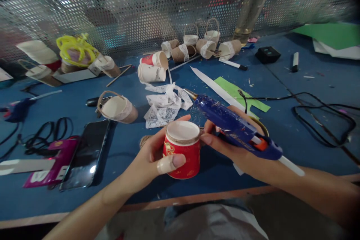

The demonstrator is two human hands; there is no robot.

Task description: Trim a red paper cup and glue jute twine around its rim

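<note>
- Left hand (157, 150) has its grip closed around the red cup (184, 159), near the middle of the counter's (126, 172) front edge.
- Right hand (226, 151) holds the blue glue gun (233, 120), its fingertips at the cup's rim.
- Blue surface shows between the cup and the phone (87, 153), toward the front left corner.
- Letters on the gun are too blurred for reading.

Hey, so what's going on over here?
A person's left hand grips a red paper cup, with brown twine running near its top edge. The right hand holds a blue glue gun, nozzle pointing away from the cup, fingertips at the cup's side. White lace lies behind; small handled baskets stand farther back.
</note>
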